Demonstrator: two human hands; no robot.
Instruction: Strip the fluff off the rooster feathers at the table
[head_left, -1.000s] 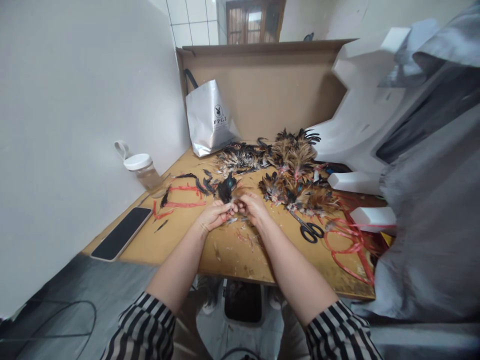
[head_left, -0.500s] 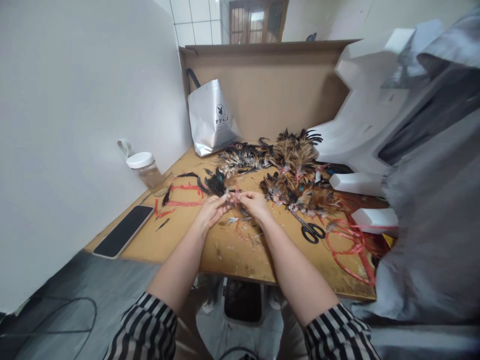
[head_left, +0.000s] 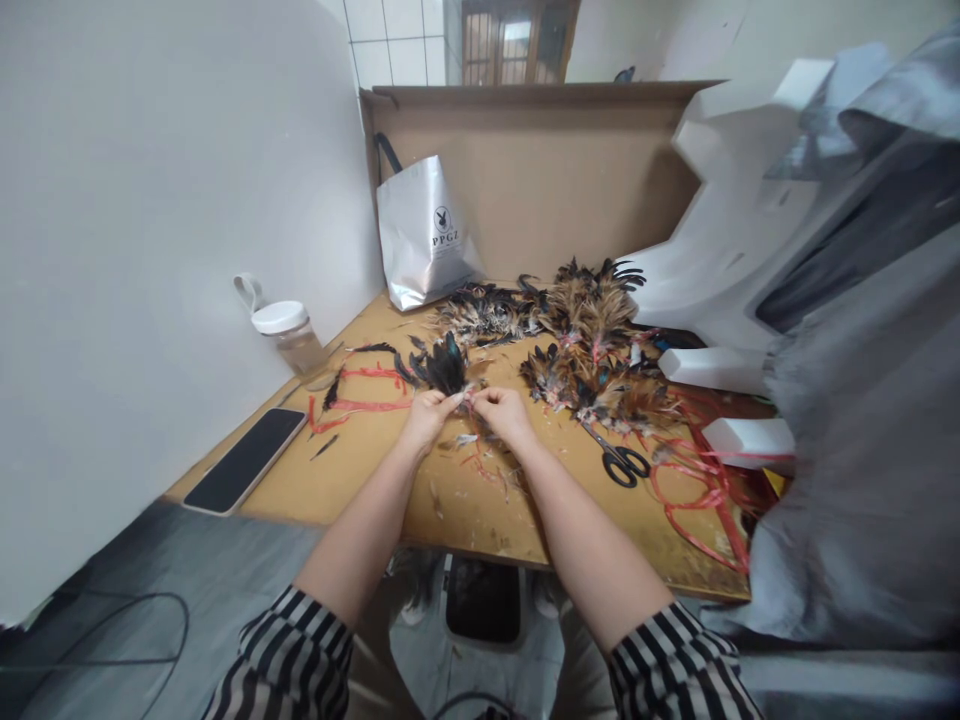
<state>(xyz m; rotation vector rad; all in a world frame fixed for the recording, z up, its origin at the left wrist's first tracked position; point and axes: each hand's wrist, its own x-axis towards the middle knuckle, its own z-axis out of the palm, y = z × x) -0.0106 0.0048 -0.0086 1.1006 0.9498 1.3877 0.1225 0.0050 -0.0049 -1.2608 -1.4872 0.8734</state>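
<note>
Between my hands, over the middle of the wooden table [head_left: 360, 480], is a bunch of dark feathers [head_left: 445, 366] with a greenish sheen, its tips pointing away from me. My left hand [head_left: 429, 418] is closed on the base of the bunch. My right hand [head_left: 504, 412] pinches close beside it, where a bit of red string shows at the quill ends. The fingertips almost meet and hide most of the string. Small feather scraps and red strands [head_left: 480, 465] lie just below my hands.
Feather piles [head_left: 592, 310] lie at the back and right. Black-handled scissors [head_left: 626, 466] and a red string tangle [head_left: 709, 490] are to the right. Leftward are a phone [head_left: 247, 460], a lidded jar [head_left: 289, 335] and red strips [head_left: 367, 406]. A silver bag [head_left: 424, 235] stands behind.
The feather bunch has turned more upright and fans away from me. My hands have drawn closer together at its base, and the left hand's fingers have curled in.
</note>
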